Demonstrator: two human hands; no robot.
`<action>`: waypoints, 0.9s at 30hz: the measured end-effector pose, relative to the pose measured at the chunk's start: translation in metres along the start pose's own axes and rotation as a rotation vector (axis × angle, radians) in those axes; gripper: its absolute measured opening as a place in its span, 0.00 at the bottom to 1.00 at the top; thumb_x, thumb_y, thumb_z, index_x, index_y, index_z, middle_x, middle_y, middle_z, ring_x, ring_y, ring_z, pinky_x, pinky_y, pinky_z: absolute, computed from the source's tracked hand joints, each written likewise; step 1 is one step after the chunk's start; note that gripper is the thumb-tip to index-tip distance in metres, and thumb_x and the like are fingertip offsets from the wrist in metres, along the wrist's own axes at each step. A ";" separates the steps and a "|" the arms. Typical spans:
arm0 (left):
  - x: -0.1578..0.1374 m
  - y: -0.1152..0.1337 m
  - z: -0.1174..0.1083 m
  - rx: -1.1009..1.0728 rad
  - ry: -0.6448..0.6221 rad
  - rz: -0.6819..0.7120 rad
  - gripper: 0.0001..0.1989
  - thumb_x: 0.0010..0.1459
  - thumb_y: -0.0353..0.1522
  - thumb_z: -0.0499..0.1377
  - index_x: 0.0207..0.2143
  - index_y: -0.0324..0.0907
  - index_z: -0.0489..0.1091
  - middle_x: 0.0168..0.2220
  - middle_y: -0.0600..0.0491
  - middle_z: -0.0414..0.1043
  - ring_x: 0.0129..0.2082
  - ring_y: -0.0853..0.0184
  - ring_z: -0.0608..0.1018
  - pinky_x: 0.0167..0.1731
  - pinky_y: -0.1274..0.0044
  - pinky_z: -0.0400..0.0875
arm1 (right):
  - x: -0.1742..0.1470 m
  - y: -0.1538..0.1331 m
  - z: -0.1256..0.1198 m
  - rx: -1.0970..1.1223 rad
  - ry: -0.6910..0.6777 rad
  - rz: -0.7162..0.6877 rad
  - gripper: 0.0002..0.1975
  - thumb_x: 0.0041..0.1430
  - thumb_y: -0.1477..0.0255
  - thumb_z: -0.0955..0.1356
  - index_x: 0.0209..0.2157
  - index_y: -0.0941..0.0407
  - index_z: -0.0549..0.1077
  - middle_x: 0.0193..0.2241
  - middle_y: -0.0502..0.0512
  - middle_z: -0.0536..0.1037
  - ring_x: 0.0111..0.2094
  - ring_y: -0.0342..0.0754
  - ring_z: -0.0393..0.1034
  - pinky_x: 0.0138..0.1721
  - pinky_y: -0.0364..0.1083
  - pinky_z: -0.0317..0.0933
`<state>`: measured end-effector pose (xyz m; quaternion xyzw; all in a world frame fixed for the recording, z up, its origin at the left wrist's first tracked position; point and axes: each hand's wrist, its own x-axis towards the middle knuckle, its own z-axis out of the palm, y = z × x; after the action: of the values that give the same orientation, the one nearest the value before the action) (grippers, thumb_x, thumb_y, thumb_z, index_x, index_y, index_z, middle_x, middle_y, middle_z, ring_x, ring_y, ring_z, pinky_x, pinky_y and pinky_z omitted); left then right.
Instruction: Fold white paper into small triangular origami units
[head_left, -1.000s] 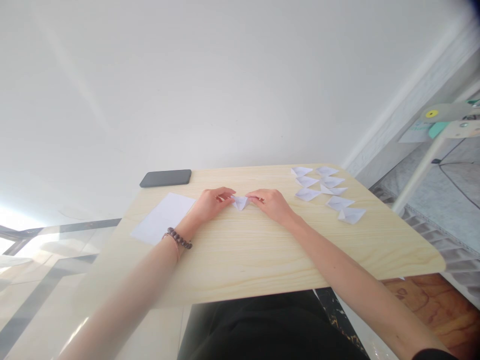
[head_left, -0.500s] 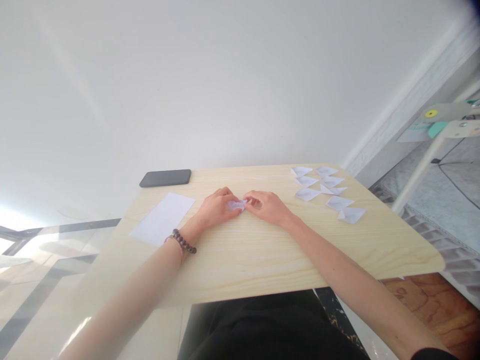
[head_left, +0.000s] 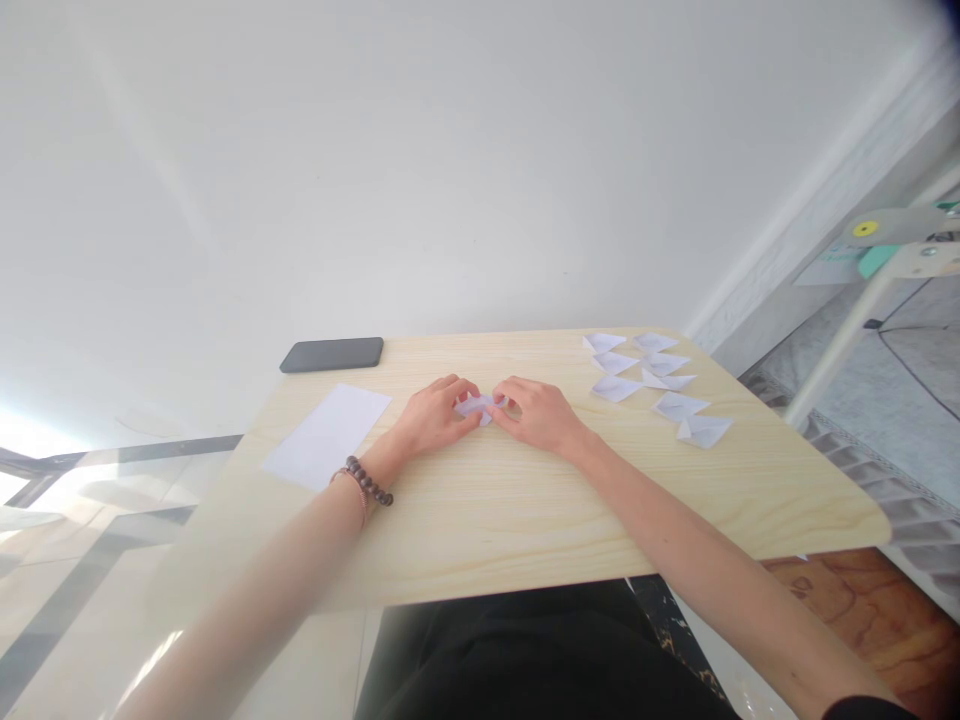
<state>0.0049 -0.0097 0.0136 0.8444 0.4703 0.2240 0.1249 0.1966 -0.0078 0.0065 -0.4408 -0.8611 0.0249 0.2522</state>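
Note:
Between my two hands is a small piece of folded white paper (head_left: pixel 475 406), low over the middle of the table. My left hand (head_left: pixel 437 414) grips its left end between thumb and fingers. On the other side, my right hand (head_left: pixel 534 411) pinches the right end with thumb and forefinger. The fingers cover parts of the folded paper, so its full shape is hidden. To the left of my left hand lies a flat white sheet (head_left: pixel 330 432).
A light wood table (head_left: pixel 495 520) stands against a pale wall. On its back left corner lies a black phone (head_left: pixel 332 354). Several folded paper boats (head_left: pixel 616 387) sit in rows at the right. A white metal frame (head_left: pixel 840 340) rises beyond the right edge.
My right hand's fingertips have shifted slightly, and more of the folded paper shows between the hands. My left hand's fingers have lifted a little. The other papers and the phone stay put.

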 end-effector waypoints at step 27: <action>0.004 -0.026 -0.001 -0.361 0.057 0.005 0.15 0.52 0.41 0.54 0.35 0.42 0.71 0.35 0.51 0.71 0.33 0.69 0.72 0.33 0.77 0.67 | 0.001 0.017 -0.001 0.281 -0.053 0.183 0.15 0.49 0.62 0.66 0.39 0.54 0.70 0.30 0.50 0.75 0.28 0.42 0.67 0.32 0.42 0.58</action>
<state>-0.0130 0.0068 0.0047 0.8028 0.4235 0.3290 0.2604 0.2089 0.0033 0.0033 -0.4771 -0.8117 0.1797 0.2851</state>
